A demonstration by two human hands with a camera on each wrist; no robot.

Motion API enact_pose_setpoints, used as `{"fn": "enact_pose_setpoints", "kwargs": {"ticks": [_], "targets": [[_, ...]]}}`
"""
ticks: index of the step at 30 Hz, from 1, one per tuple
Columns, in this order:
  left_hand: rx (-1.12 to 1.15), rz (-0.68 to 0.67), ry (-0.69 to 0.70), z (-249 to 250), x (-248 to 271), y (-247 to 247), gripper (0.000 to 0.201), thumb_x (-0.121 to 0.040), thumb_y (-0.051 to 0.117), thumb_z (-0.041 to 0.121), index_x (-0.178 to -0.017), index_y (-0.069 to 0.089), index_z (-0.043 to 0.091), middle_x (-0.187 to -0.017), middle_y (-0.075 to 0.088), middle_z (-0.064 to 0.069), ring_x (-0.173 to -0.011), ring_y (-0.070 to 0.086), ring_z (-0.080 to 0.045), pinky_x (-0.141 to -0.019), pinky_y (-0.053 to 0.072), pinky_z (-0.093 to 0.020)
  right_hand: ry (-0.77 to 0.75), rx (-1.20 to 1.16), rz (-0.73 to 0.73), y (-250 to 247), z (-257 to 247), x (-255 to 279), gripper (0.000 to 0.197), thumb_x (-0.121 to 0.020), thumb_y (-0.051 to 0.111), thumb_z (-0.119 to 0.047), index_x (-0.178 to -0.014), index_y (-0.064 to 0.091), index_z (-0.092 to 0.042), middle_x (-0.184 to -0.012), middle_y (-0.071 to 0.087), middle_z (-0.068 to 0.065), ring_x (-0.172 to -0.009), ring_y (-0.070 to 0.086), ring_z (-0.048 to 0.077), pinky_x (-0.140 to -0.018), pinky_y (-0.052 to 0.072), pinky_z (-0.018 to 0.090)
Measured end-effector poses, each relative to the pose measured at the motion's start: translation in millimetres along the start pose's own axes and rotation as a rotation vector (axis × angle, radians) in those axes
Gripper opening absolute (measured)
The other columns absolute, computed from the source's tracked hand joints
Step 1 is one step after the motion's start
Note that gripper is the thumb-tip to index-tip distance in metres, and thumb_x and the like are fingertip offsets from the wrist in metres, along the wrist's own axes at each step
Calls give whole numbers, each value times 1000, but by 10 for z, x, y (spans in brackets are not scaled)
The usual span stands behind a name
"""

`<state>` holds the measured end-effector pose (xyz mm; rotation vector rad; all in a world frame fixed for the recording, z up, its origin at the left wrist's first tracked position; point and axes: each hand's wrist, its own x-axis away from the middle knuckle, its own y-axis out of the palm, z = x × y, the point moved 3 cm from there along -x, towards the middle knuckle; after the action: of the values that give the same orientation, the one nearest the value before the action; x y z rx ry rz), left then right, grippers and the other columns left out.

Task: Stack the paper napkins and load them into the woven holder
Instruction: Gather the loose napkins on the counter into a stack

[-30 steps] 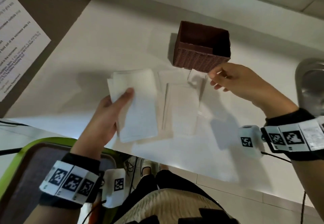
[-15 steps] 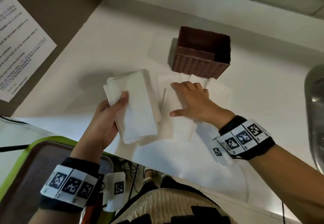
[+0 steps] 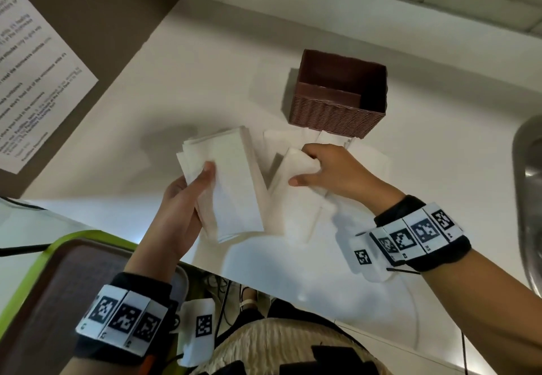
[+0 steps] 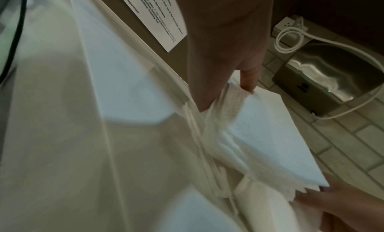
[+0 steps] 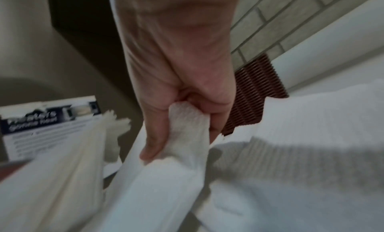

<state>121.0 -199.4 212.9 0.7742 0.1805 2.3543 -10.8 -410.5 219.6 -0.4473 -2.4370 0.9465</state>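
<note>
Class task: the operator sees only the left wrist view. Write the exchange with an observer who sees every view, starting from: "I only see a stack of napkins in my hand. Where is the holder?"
Observer: The woven holder stands on the counter beyond the napkins, upright.
Operator: Anything in it?
Observer: The head view shows no napkins inside.
Operator: What is the right hand doing?
Observer: The right hand pinches a folded napkin between thumb and fingers.
Operator: And mine?
Observer: The left hand holds the stack, thumb on top.

white counter (image 3: 205, 87), woven holder (image 3: 337, 110), loose napkins (image 3: 296, 216)
</note>
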Motion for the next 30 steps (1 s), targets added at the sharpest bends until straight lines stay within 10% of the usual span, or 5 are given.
{"fn": "enact_pose_setpoints", "kwargs": {"ticks": [9,16,20,24,30], "targets": [[-326,-63,126,27,-181,421,25,-92,65,31,-110,70,16,-102,77,-2,-95,72,-18,-81,56,-31,-39,-262,-334,-904,-308,754,12,-72,77,-27,-83,76,-23,-82,78,-8,-73,73,4,-65,54,15],[-474,-236,50,-7,-111,827,15,-91,63,42,-98,72,32,-103,78,2,-99,73,-18,-92,57,-45,-88,-67,-166,-680,-632,374,15,-82,74,-36,-85,70,-22,-88,76,-3,-81,70,12,-72,53,27],[-382,-274,-33,-7,-60,815,43,-97,37,57,-102,71,32,-110,77,1,-105,72,-15,-97,53,-40,-72,18,-90,-520,-586,235,21,-81,75,-39,-80,68,-19,-73,67,-6,-63,58,3,-60,43,19],[-377,-289,-50,-30,0,789,59,-87,25,68,-105,70,34,-106,78,6,-102,72,-7,-84,55,-27,-137,87,-36,-371,-626,184,45,-80,73,-46,-84,65,-2,-81,68,12,-68,56,15,-56,33,25],[-368,-283,0,-59,60,708,36,-88,50,46,-108,70,24,-96,79,7,-95,75,-12,-69,57,-19,-100,71,48,-294,-580,189,37,-81,73,-41,-105,62,-16,-88,60,-7,-80,55,10,-65,36,8]]}}
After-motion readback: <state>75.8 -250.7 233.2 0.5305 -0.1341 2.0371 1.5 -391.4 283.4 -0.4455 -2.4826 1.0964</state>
